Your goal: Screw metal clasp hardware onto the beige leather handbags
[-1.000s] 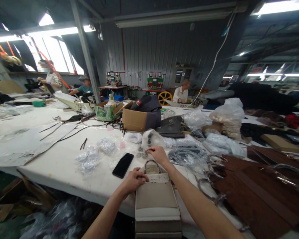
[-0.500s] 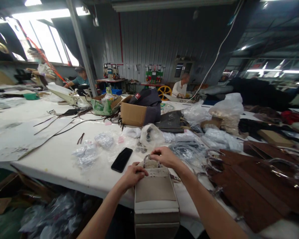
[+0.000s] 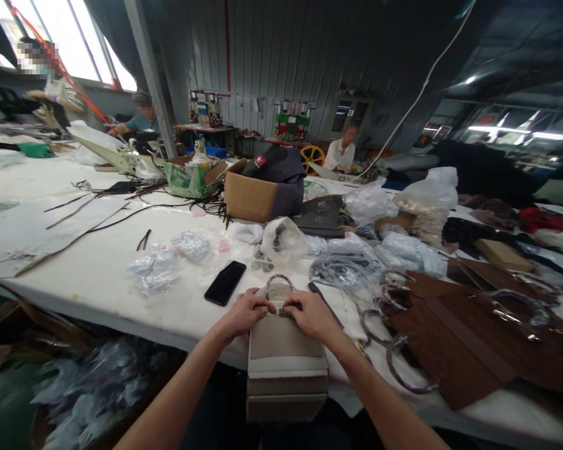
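Note:
A beige and white handbag (image 3: 286, 350) rests at the table's front edge, directly before me. Its round handle (image 3: 279, 279), which looks plastic-wrapped, stands up at the far end of the bag. My left hand (image 3: 251, 310) is closed on the bag's upper left edge. With thumb and fingers pinched, my right hand (image 3: 309, 312) works at the top edge beside the handle, on a small metal piece (image 3: 282, 310) too small to make out well. A black phone (image 3: 225, 283) lies to the left of the hands.
Brown bags (image 3: 450, 337) with wrapped ring handles lie at right. Behind my hands are plastic-wrapped bundles (image 3: 347, 269), a white plastic bag (image 3: 284, 242) and a cardboard box (image 3: 251, 197). Plastic scraps (image 3: 94, 387) fill the space below left. A person (image 3: 340, 153) sits at the back.
My right hand has come down from the handle to the bag's top edge. The handle now stands free above both hands. The view has tilted slightly.

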`<state>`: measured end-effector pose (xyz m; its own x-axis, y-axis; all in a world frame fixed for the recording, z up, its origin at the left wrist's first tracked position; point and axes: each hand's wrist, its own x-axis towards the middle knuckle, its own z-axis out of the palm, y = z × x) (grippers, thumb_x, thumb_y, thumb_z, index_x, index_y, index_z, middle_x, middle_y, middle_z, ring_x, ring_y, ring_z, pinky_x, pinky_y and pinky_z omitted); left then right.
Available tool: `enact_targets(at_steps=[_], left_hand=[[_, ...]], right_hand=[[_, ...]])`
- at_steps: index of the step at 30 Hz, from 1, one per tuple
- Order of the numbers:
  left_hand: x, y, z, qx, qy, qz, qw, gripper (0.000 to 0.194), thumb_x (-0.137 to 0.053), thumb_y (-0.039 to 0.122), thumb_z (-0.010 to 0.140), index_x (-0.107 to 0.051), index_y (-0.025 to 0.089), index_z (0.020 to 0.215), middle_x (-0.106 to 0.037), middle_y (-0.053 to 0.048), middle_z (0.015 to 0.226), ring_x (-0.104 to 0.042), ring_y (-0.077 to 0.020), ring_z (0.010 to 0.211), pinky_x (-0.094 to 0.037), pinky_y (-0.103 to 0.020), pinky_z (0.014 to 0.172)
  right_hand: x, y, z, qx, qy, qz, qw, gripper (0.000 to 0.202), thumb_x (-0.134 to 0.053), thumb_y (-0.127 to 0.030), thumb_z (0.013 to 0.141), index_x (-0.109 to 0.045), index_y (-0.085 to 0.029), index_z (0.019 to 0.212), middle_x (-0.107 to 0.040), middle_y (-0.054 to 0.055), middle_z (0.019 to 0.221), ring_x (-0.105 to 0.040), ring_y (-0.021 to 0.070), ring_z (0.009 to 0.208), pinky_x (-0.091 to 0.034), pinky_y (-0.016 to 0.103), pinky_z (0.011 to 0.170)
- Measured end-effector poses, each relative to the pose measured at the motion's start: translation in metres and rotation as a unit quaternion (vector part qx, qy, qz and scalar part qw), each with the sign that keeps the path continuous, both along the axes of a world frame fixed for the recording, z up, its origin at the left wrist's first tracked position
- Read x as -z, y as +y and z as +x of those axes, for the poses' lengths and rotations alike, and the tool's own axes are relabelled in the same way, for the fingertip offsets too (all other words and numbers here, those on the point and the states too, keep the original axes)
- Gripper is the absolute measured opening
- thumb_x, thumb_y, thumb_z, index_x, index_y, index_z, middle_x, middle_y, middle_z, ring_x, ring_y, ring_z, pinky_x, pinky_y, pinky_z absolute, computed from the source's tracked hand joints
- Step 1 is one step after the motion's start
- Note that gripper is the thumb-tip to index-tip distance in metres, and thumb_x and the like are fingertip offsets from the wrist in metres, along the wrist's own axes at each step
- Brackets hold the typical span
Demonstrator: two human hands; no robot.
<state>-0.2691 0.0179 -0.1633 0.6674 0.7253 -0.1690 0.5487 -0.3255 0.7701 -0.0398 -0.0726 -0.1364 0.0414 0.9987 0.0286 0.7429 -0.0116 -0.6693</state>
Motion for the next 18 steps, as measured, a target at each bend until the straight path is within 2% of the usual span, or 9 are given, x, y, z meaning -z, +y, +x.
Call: enact_targets(at_steps=[6, 13, 18], left_hand=[[0.0, 0.001, -0.003, 0.015, -0.01, 0.006, 1.0, 0.034, -0.058, 0.032, 0.099, -0.086, 0.034, 0.118, -0.052, -0.008, 0.157, -0.043, -0.0357, 0.15, -0.023, -0.053, 0.137], [-0.01, -0.002, -0.002, 0.022, -0.013, 0.006, 1.0, 0.036, -0.057, 0.029, 0.096, -0.086, 0.035, 0.116, -0.056, -0.008, 0.153, -0.04, -0.0355, 0.154, -0.024, -0.053, 0.137], [-0.011, -0.003, -0.001, 0.03, -0.009, 0.011, 0.999, 0.036, -0.057, 0.028, 0.096, -0.086, 0.034, 0.117, -0.057, -0.008, 0.151, -0.04, -0.0353, 0.155, -0.024, -0.051, 0.137]], right_hand=[[0.006, -0.01, -0.005, 0.011, 0.012, 0.062, 0.998, 0.02, -0.069, -0.02, 0.096, -0.087, -0.027, 0.095, -0.083, 0.005, 0.102, -0.074, 0.0244, 0.099, -0.051, 0.034, 0.093], [0.004, -0.012, -0.012, 0.026, 0.001, 0.065, 0.998, 0.021, -0.067, -0.019, 0.098, -0.085, -0.026, 0.093, -0.082, 0.005, 0.1, -0.073, 0.0241, 0.098, -0.05, 0.034, 0.089], [0.005, -0.014, -0.011, 0.029, 0.007, 0.074, 0.997, 0.021, -0.066, -0.019, 0.099, -0.085, -0.026, 0.094, -0.082, 0.005, 0.101, -0.073, 0.0246, 0.099, -0.051, 0.034, 0.091]])
